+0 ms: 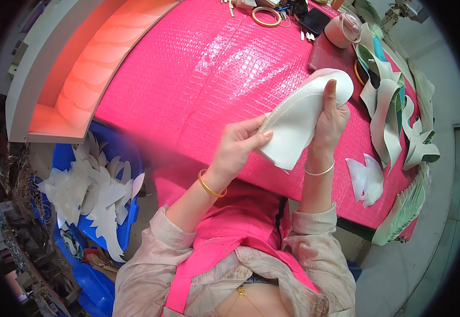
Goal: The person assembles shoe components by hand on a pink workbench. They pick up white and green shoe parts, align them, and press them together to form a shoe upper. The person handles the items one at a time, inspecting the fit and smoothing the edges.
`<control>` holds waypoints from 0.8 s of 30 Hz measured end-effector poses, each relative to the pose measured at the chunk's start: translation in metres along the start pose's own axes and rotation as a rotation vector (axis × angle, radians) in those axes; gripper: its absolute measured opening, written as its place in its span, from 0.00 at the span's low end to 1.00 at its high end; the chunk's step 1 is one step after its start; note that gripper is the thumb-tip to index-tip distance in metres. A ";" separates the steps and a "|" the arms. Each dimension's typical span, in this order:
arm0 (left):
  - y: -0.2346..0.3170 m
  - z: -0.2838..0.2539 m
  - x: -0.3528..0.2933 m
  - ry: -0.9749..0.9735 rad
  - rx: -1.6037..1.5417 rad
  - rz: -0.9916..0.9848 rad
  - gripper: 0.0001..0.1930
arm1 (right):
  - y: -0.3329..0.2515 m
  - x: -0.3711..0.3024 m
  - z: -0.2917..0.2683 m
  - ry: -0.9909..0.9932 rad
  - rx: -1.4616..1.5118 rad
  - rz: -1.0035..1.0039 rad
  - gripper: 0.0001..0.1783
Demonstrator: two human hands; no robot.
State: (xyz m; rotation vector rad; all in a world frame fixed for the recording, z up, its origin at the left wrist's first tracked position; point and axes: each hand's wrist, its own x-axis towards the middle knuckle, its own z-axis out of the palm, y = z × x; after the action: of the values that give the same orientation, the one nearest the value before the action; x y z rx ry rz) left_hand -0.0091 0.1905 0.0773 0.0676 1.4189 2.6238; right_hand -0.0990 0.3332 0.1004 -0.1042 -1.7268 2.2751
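Above the near part of the pink-covered table (180, 113), a white leather-like shoe-upper piece (293, 124) with a stitched curved edge is held up in both hands. My left hand (235, 142) pinches its lower left end between thumb and fingers. My right hand (329, 121) grips the right side, its thumb pointing up along the face and its fingers hidden behind. The piece is tilted, its rounded end at the upper right and its cut end hanging low. Right of my right hand, small white cut pieces (367, 182) lie on the table.
A white box with an orange-lit inside (106, 50) stands at the upper left. Below it, a blue bin (135, 211) holds white scraps (90, 185). Pale green pieces (386, 116) line the right edge. A pink-white container (341, 30) and a tape ring (266, 17) sit far back.
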 end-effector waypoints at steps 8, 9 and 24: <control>0.012 0.016 0.033 0.352 0.028 0.173 0.15 | -0.011 0.011 0.003 -0.573 -0.115 0.344 0.33; 0.015 0.014 0.041 0.391 -0.039 0.196 0.15 | -0.013 0.006 -0.001 -0.745 -0.187 0.306 0.32; 0.026 0.024 0.059 0.545 -0.070 0.360 0.16 | -0.008 -0.039 0.008 -0.578 -0.037 0.165 0.13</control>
State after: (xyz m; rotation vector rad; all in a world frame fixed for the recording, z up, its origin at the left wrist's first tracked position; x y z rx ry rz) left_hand -0.0678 0.2065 0.1099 -0.4797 1.5843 3.1486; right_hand -0.0623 0.3172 0.1062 0.4652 -2.0915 2.5644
